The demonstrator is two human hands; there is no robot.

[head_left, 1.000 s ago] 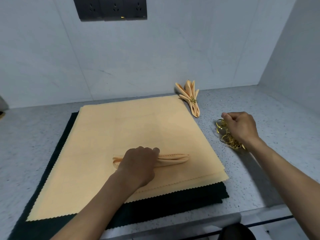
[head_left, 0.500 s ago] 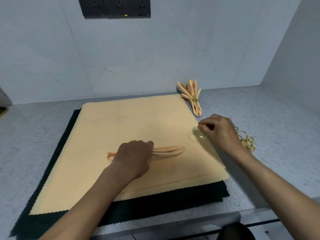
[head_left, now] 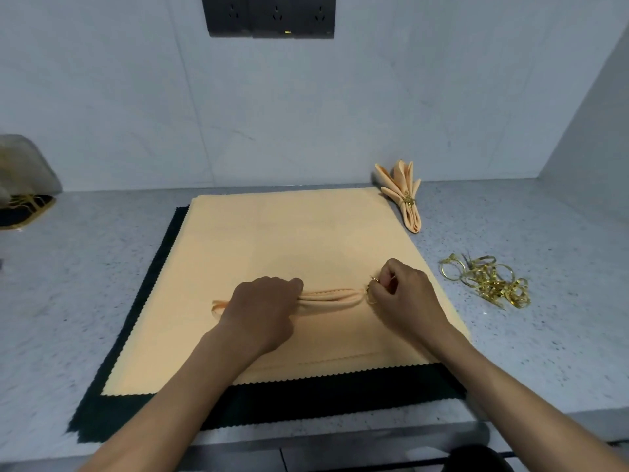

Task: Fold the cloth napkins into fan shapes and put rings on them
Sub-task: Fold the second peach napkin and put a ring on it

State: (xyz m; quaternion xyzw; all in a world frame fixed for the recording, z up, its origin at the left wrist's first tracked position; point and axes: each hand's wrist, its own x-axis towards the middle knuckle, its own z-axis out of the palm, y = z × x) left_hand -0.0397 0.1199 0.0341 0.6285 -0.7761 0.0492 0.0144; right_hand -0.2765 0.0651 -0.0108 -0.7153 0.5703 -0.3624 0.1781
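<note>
A pleated peach napkin (head_left: 332, 299) lies folded into a narrow strip on top of a stack of flat peach napkins (head_left: 289, 240). My left hand (head_left: 262, 308) grips the strip near its left end. My right hand (head_left: 405, 294) pinches a gold ring (head_left: 371, 290) right at the strip's right end. One finished fan napkin (head_left: 403, 195) with a gold ring on it lies at the back right of the counter. A loose heap of gold rings (head_left: 486, 282) sits on the counter to the right of my right hand.
Dark green napkins (head_left: 306, 400) lie under the peach stack, showing at its left and front edges. The grey speckled counter (head_left: 544, 335) ends in a front edge near me. A dark plate with a gold rim (head_left: 20, 212) stands at far left. Walls close the back and right.
My right hand left the ring heap with one ring and moved left to the strip's right end. My left hand kept its hold on the pleated strip.
</note>
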